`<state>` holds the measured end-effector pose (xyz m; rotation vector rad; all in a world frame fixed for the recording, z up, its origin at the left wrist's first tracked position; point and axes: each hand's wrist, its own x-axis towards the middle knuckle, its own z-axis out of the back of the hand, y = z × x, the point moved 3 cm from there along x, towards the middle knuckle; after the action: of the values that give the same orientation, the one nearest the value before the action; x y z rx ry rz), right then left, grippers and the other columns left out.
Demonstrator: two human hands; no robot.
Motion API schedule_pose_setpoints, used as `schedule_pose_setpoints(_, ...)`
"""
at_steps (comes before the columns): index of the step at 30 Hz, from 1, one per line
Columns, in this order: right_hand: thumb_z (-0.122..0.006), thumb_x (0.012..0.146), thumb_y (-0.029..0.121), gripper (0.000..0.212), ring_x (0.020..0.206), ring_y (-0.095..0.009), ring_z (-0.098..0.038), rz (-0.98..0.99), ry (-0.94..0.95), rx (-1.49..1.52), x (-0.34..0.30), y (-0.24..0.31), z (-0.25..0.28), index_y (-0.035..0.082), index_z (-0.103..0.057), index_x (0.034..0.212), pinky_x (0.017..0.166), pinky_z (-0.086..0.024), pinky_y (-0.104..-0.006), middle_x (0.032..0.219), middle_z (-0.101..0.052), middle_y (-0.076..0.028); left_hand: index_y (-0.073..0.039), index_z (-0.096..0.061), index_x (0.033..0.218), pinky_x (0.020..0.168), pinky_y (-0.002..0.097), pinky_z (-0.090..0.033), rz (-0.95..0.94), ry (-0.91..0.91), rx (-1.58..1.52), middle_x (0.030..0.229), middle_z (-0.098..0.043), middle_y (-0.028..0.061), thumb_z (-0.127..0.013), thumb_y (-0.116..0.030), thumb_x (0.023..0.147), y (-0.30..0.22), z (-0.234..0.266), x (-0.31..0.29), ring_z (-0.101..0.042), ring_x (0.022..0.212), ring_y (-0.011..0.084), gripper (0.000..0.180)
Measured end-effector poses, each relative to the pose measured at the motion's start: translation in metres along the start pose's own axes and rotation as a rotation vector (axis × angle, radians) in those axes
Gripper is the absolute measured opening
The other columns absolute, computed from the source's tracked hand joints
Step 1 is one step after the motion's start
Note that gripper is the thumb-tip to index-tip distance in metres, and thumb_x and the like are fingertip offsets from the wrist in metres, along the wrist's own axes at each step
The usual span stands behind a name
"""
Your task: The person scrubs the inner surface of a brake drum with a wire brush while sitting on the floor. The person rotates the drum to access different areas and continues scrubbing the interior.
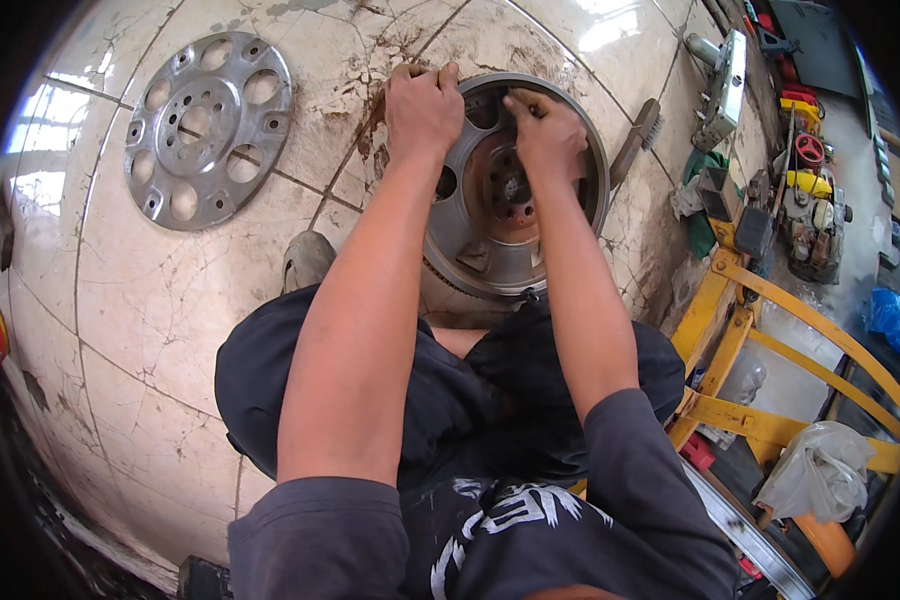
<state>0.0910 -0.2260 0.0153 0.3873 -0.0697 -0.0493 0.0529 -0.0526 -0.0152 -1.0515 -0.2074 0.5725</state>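
Observation:
A heavy grey flywheel (515, 262) with a toothed edge and a rusty brown centre lies in front of my crossed legs. My left hand (423, 112) is closed at its upper left rim, knuckles up and thumb along the edge. Over the upper right part of the flywheel's face is my right hand (550, 138), its fingers curled and partly hidden. Whatever those fingers may hold cannot be made out. To the left, a flat silver metal disc (228, 120) with large round holes rests on the tiles.
Right of the flywheel lies a brush (634, 145) with a wooden handle. A yellow metal frame (760, 420) stands close by my right side, with a whitish plastic bag (818, 470) on it. Engine-like machine parts (815, 215) crowd the far right. Dirt marks the cracked tiles (140, 290).

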Motion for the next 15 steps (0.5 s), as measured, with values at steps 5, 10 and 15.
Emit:
schedule_pose_setpoints(5,-0.08,0.087,0.044,0.024,0.098,-0.031,-0.073,0.015,0.015,0.038,-0.016,-0.007,0.002,0.026,-0.085,0.104,0.094,-0.044,-0.0518,0.093,-0.079,-0.007,0.001,-0.079,0.108,0.106,0.0467,-0.047,-0.01,0.005,0.039,0.127,-0.063,0.0241,-0.06,-0.041,0.102,-0.008,0.006,-0.004,-0.058,0.123,0.039,0.046)
schedule_pose_setpoints(10,-0.079,0.089,0.043,0.022,0.095,-0.028,-0.073,-0.023,0.008,0.003,-0.013,-0.007,0.002,0.026,-0.085,0.103,0.095,-0.04,-0.0523,0.089,-0.078,-0.007,0.0,-0.079,0.108,0.104,0.0458,-0.049,-0.04,-0.013,0.087,0.125,-0.064,0.0238,-0.065,-0.04,0.099,-0.004,0.006,-0.005,-0.059,0.122,0.0386,0.044)
schedule_pose_setpoints(15,-0.078,0.09,0.044,0.021,0.097,-0.026,-0.073,-0.103,0.086,0.014,0.001,-0.006,0.012,0.029,-0.084,0.104,0.094,-0.039,-0.0499,0.098,-0.079,-0.004,0.001,-0.079,0.107,0.103,0.046,-0.05,-0.06,-0.014,0.088,0.125,-0.064,0.0241,-0.066,-0.04,0.099,-0.007,0.005,-0.004,-0.061,0.118,0.039,0.044)
